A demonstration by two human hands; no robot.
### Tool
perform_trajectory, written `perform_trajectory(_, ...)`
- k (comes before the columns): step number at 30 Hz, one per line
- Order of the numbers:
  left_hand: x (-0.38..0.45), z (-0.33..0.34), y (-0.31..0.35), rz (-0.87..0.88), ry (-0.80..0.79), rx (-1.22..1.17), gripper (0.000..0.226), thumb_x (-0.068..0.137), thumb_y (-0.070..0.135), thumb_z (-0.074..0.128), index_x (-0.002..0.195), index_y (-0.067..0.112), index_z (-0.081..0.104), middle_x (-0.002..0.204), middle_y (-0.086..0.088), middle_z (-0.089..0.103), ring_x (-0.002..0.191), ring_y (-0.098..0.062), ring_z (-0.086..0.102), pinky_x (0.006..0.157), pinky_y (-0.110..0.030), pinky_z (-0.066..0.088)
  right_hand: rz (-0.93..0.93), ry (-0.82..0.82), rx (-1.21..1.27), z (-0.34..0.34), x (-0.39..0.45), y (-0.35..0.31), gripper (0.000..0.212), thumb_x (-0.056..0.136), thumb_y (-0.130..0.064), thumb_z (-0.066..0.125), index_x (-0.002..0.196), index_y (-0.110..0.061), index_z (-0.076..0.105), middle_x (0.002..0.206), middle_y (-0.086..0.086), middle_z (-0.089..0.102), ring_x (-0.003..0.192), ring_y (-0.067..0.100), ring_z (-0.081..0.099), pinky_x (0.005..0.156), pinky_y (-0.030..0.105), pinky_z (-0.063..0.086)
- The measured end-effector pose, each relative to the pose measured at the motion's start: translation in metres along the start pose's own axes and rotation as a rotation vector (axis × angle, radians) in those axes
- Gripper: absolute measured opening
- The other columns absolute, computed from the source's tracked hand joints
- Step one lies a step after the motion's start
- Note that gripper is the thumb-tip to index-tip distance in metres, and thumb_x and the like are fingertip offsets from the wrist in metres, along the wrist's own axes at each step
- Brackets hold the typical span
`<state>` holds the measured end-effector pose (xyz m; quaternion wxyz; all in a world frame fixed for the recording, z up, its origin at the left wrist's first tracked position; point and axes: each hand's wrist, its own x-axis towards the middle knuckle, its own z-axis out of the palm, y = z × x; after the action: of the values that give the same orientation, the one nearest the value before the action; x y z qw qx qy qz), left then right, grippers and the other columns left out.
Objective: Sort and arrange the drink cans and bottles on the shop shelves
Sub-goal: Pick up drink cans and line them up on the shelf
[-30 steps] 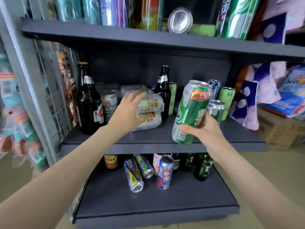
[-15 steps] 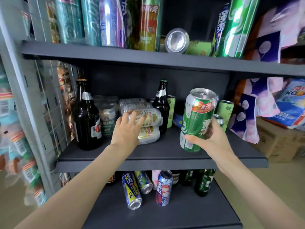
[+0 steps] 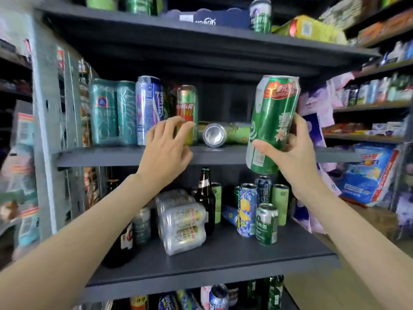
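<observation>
Holding: our right hand (image 3: 297,157) grips the tall green can (image 3: 272,124), thumb across the front near its base and fingers wrapped round the back.
Green can: we carry it upright, tilted a little to the right, in the air before the right end of the middle shelf (image 3: 125,156); it touches no shelf.
Left hand: our left hand (image 3: 166,148) is raised at the front edge of that shelf with fingers loosely spread and bent, holding nothing; its fingertips (image 3: 188,125) lie in front of the red and gold can (image 3: 187,104), and we cannot tell through the blur whether they touch it.
Middle shelf: to the left of the red and gold can stand a blue and white can (image 3: 148,104) and two teal cans (image 3: 114,113) in wrap; just right of it a can on its side (image 3: 215,134) shows us its silver end.
Lower shelf: on the lower shelf (image 3: 223,260) we see a wrapped pack of cans (image 3: 182,222), a brown bottle (image 3: 205,198) behind it, and to the right a cluster of upright cans with a blue and yellow can (image 3: 247,211) and a short green can (image 3: 267,223) in front.
Upper shelf: a green can (image 3: 260,15) stands beside a dark blue carton (image 3: 205,19).
Right side: further shelves of packaged goods (image 3: 368,175), well apart from our hands.
</observation>
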<state>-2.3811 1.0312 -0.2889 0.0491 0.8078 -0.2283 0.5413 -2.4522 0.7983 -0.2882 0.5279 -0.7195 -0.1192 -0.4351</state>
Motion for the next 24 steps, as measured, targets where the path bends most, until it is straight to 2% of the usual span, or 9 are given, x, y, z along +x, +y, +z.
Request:
perform_trajectory(5,0.005,0.010,-0.012,-0.071,-0.136,0.057,0.059,0.076,0.033,0.031,0.131,0.016,0.045,0.115,-0.014,0.054,0.097,-0.036,0.052,0.083,-0.045,0.042,0.031,0.002,-0.048,0.021,0.048,-0.015,0.078,0.071,-0.023,0.080,0.136,-0.020,0.035,0.122,-0.007,0.055,0.102,0.008,0.054,0.090,0.027,0.043)
perform_trajectory(8,0.005,0.014,-0.018,-0.135,-0.243,-0.004,0.070,0.076,0.045,0.017,0.138,0.020,0.038,0.120,-0.010,0.050,0.105,-0.033,0.046,0.086,-0.042,0.040,0.125,-0.030,-0.089,0.042,0.064,-0.004,0.083,0.074,-0.024,0.079,0.140,-0.018,0.029,0.129,0.000,0.050,0.113,0.018,0.050,0.098,0.036,0.042)
perform_trajectory(10,0.003,0.018,-0.019,-0.153,-0.236,0.004,0.067,0.079,0.045,0.018,0.136,0.019,0.042,0.115,-0.009,0.054,0.100,-0.032,0.049,0.082,-0.041,0.042,0.154,-0.032,-0.114,0.053,0.074,0.003,0.082,0.076,-0.023,0.077,0.140,-0.015,0.027,0.122,0.000,0.049,0.112,0.020,0.050,0.094,0.034,0.042)
perform_trajectory(12,-0.002,0.025,-0.019,-0.121,-0.184,0.103,0.055,0.084,0.039,0.027,0.127,0.016,0.053,0.101,-0.009,0.063,0.087,-0.030,0.057,0.072,-0.038,0.047,0.170,-0.007,-0.171,0.062,0.083,0.007,0.077,0.079,-0.021,0.074,0.138,-0.012,0.026,0.114,0.002,0.049,0.108,0.024,0.051,0.089,0.035,0.042)
perform_trajectory(14,-0.004,0.029,-0.019,-0.118,-0.116,0.160,0.049,0.084,0.035,0.032,0.120,0.015,0.059,0.092,-0.006,0.066,0.079,-0.028,0.060,0.066,-0.036,0.048,0.202,-0.001,-0.243,0.068,0.091,0.012,0.074,0.081,-0.022,0.072,0.138,-0.011,0.024,0.122,0.009,0.051,0.112,0.030,0.051,0.091,0.040,0.042)
perform_trajectory(17,-0.005,0.030,-0.019,-0.120,-0.079,0.178,0.047,0.084,0.034,0.033,0.116,0.014,0.061,0.089,-0.004,0.066,0.078,-0.025,0.061,0.067,-0.035,0.049,0.253,-0.016,-0.312,0.077,0.102,0.019,0.077,0.084,-0.022,0.069,0.141,-0.009,0.017,0.136,0.016,0.044,0.119,0.035,0.048,0.093,0.042,0.041)
perform_trajectory(24,-0.006,0.035,-0.020,-0.118,-0.032,0.164,0.045,0.085,0.033,0.034,0.115,0.015,0.061,0.092,-0.001,0.067,0.083,-0.023,0.061,0.072,-0.034,0.048,0.288,-0.011,-0.358,0.096,0.115,0.036,0.087,0.086,-0.022,0.066,0.146,-0.005,0.006,0.144,0.022,0.033,0.127,0.037,0.039,0.100,0.042,0.036)
